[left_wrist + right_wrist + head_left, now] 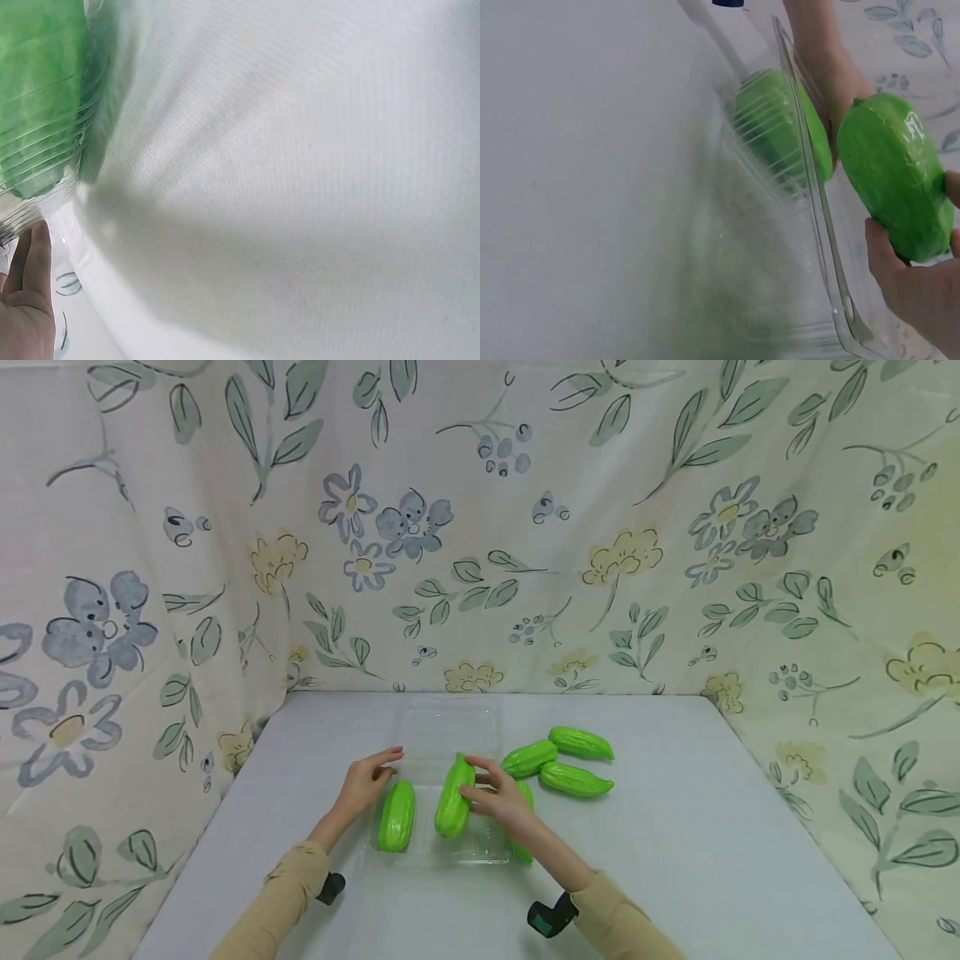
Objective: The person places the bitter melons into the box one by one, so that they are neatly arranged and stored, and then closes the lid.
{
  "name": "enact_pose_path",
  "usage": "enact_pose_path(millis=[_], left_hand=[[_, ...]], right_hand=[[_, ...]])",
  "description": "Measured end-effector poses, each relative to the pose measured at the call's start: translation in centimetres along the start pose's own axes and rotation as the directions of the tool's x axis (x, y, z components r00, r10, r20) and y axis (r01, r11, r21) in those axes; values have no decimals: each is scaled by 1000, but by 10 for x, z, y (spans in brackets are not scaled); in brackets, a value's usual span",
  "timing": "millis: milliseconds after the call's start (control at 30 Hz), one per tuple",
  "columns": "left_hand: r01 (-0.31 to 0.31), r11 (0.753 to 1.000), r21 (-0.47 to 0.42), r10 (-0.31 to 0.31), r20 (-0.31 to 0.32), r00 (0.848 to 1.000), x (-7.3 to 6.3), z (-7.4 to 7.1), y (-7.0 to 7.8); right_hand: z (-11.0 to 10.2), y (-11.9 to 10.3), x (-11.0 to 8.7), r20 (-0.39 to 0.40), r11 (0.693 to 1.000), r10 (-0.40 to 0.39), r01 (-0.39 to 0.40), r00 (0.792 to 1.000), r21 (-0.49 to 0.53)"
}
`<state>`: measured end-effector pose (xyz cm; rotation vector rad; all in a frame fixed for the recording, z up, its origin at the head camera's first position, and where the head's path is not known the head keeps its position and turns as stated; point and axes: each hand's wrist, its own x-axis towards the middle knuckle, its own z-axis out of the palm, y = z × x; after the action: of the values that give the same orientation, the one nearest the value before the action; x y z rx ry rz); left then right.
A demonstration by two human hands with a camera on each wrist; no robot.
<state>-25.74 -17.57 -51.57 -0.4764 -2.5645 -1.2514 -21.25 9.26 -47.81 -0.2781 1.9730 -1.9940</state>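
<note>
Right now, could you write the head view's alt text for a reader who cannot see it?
A person's right-hand fingers hold a glossy green, elongated vegetable over a clear plastic container; a second vegetable lies inside, near the left-hand fingers. Four more vegetables lie to the right on a white table, before a floral cloth.

The right wrist hides one green gourd's middle.

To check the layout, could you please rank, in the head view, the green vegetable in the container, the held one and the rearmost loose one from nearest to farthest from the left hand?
1. Contained vegetable, just right of the left hand.
2. Held vegetable, in the right hand.
3. Rearmost loose vegetable, back right on the table.
</note>
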Motion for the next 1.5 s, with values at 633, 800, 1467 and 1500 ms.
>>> enact_pose_path(millis=[633, 800, 1467, 1500], left_hand=[[-11, 1000, 3, 11, -11, 1000, -1, 1, 0], [-12, 1000, 2, 13, -17, 1000, -1, 1, 1], [-14, 1000, 20, 14, -24, 1000, -1, 2, 1], [-13, 1000, 23, 14, -24, 1000, -1, 2, 1]], right_hand=[[13, 9, 6, 28, 997, -79, 79, 996, -9], [17, 10, 9, -2, 1000, -16, 16, 1000, 12], [21, 21, 14, -7, 998, -9, 9, 1000, -55], [22, 22, 15, -10, 998, -9, 8, 1000, -62]])
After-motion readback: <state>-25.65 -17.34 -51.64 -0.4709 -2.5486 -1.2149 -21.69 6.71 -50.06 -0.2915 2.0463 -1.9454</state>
